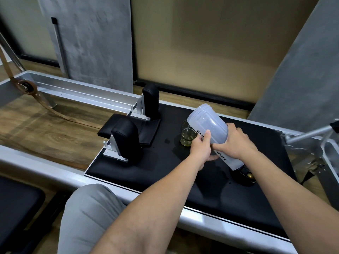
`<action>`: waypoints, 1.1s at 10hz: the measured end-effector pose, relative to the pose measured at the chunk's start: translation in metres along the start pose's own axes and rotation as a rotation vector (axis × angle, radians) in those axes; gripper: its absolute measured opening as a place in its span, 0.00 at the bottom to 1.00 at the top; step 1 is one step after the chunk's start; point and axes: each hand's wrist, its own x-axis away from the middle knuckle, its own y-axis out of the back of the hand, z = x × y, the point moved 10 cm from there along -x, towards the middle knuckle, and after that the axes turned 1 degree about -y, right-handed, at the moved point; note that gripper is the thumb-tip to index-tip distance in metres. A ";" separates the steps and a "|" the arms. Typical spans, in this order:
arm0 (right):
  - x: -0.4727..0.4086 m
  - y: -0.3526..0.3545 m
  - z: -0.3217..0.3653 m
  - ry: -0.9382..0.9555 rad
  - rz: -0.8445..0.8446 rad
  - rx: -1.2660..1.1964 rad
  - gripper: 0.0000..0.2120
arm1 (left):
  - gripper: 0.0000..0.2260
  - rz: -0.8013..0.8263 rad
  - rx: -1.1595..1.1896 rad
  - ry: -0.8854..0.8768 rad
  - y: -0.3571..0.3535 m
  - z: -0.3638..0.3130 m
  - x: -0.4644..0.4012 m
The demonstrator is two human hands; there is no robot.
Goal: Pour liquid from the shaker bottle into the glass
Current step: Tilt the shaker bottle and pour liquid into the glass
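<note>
I hold the shaker bottle (211, 125) in both hands: my left hand (201, 149) wraps its lower side, my right hand (236, 142) clasps its upper side. Beyond my grip its open mouth tips up and away. The glass (187, 135), partly full of yellowish liquid, stands on the black pad (156, 162) just past my left fingertips.

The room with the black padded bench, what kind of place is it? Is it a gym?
Probably yes, a Pilates or exercise studio. The black padded carriage sits in a long silver metal frame, with two padded shoulder rests standing on it. A gym-style shaker bottle is being tipped over a glass.
</note>
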 end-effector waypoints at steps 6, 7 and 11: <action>0.000 0.001 0.003 0.000 0.006 0.021 0.43 | 0.21 -0.002 0.008 0.006 0.002 0.001 -0.001; 0.000 0.001 0.003 0.000 0.007 0.022 0.42 | 0.21 -0.004 0.014 0.006 0.002 0.001 0.000; 0.000 0.003 0.004 -0.005 0.006 0.023 0.42 | 0.21 -0.006 0.023 -0.001 0.001 -0.002 0.000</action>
